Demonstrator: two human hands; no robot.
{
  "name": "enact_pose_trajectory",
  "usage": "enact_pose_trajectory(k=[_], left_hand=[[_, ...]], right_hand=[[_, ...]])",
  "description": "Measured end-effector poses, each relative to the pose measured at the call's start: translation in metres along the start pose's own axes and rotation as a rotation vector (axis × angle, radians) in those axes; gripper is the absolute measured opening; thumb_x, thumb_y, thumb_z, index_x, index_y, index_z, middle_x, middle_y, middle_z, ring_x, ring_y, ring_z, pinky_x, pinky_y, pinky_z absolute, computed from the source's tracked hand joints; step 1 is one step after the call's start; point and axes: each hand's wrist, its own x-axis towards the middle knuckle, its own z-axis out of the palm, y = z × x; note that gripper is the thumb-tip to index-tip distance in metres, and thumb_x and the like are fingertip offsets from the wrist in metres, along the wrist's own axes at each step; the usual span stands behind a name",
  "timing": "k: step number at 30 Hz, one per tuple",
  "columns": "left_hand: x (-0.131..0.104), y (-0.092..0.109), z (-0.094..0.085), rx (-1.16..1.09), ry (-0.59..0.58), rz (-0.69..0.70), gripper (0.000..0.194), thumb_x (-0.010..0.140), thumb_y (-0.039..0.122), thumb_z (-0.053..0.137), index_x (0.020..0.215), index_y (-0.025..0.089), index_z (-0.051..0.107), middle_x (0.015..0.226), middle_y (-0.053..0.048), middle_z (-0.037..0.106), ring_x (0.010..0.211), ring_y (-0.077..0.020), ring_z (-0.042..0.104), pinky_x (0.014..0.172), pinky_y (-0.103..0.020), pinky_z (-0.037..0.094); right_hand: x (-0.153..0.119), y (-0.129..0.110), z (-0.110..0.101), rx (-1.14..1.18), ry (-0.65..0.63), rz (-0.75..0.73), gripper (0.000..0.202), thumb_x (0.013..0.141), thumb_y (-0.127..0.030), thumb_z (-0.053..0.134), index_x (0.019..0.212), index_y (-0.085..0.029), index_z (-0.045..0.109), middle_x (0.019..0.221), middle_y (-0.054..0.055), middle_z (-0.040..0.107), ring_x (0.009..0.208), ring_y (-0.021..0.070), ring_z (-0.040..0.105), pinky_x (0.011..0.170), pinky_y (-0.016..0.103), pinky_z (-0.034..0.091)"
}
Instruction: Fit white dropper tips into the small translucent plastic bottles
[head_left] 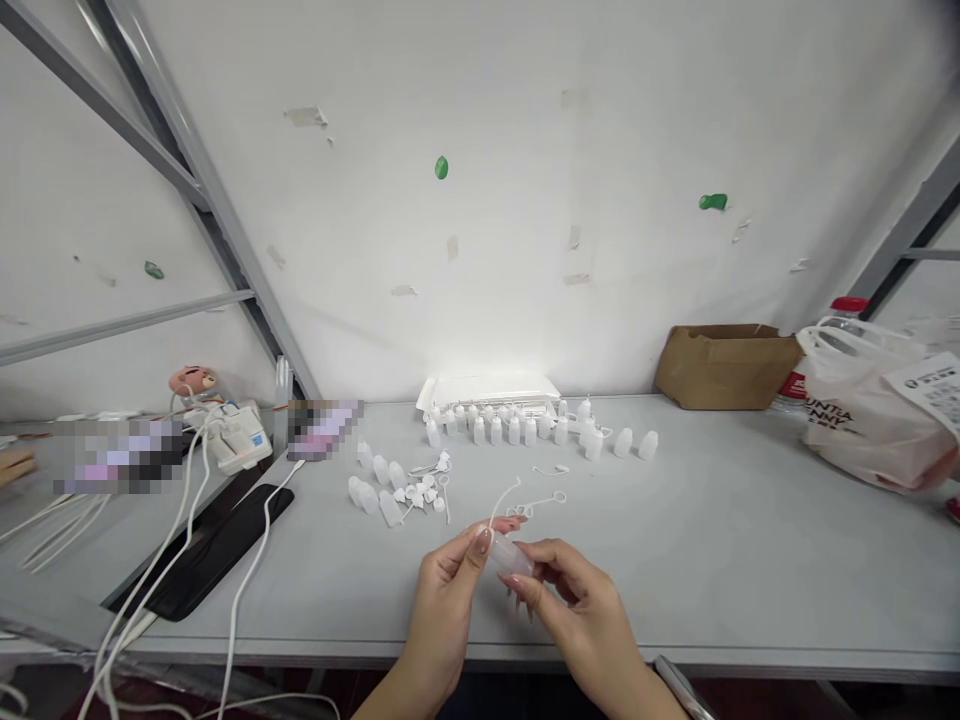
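Between my hands, above the table's front part, is a small translucent white plastic bottle [511, 556], tilted on its side. My left hand [454, 580] pinches its upper left end, where a thin white strap [504, 502] sticks up. The bottle's other end is gripped by the fingers of my right hand [574, 590]. Just beyond my hands lie white looped straps [536, 506] and another small strap piece [551, 469]. To the left are several loose bottles [381, 470] and a small heap of white caps [421, 492].
Several upright bottles [514, 430] stand in rows before a white tray [487, 388] at the wall. A cardboard box [727, 365] and plastic bag [847, 420] are at the right. On the left lie a black pad [225, 550], white cables [244, 580] and a power strip [238, 440].
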Motion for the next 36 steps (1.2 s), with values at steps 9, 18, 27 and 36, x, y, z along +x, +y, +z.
enact_pose_trajectory(k=[9,18,27,36], left_hand=[[0.006,0.007,-0.005,0.05,-0.034,-0.025,0.031,0.078,0.039,0.056,0.096,0.017,0.069,0.108,-0.009,0.066,0.11,-0.0253,0.053,0.1,-0.039,0.033],[-0.001,0.021,0.0,-0.175,0.031,-0.164,0.026,0.072,0.038,0.064,0.077,0.013,0.071,0.093,-0.012,0.071,0.1,-0.0254,0.059,0.097,-0.039,0.036],[-0.004,0.017,0.003,-0.055,0.031,-0.068,0.028,0.076,0.038,0.059,0.086,0.016,0.071,0.102,-0.011,0.069,0.106,-0.0259,0.055,0.098,-0.039,0.035],[-0.009,0.025,0.008,0.022,0.0,-0.037,0.027,0.07,0.04,0.063,0.075,0.015,0.073,0.095,-0.012,0.07,0.098,-0.0285,0.059,0.089,-0.041,0.042]], right_hand=[[0.012,-0.008,-0.003,0.42,-0.154,0.334,0.029,0.067,-0.038,0.07,0.065,-0.014,0.055,0.055,-0.001,0.056,0.045,0.0075,0.048,0.044,0.02,0.039],[-0.004,0.0,-0.001,-0.3,0.05,-0.455,0.022,0.081,-0.01,0.054,0.101,-0.017,0.055,0.075,0.004,0.06,0.065,0.0138,0.053,0.061,0.028,0.048],[-0.005,0.001,-0.001,-0.442,0.056,-0.689,0.037,0.079,-0.001,0.052,0.112,-0.016,0.051,0.082,0.008,0.062,0.069,0.0166,0.054,0.061,0.031,0.049],[-0.002,-0.008,0.001,0.305,-0.108,0.241,0.02,0.069,-0.033,0.069,0.069,-0.015,0.06,0.055,0.0,0.057,0.048,0.0095,0.049,0.046,0.022,0.041]])
